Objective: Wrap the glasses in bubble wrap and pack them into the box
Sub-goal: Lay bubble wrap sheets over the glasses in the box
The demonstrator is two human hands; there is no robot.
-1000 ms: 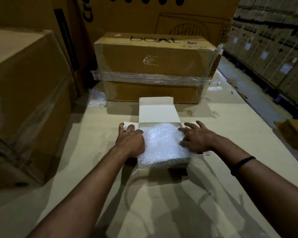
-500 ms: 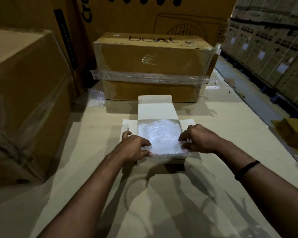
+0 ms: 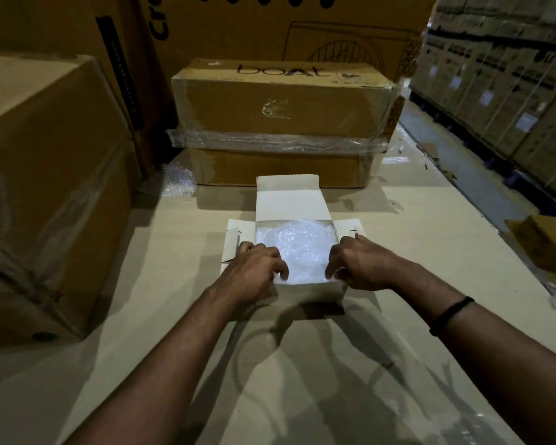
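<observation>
We see a small white carton [image 3: 308, 293] standing open on the worktop [image 3: 408, 332], its lid flap [image 3: 291, 203] laid back toward the far side, its left side flap [image 3: 233, 240] and right side flap [image 3: 350, 227] spread outward. Crumpled, translucent-white bubble wrap [image 3: 297, 242] fills the cavity about to the rim and catches the light; whatever it encloses is hidden. The left hand [image 3: 254, 271] sits at the carton's near left corner and the right hand [image 3: 361, 268] at its near right corner, so the wrap lies between and just beyond them. Both hands have curled fingers whose tips meet the wrap's near edge; we cannot tell whether they pinch it or merely press it down.
</observation>
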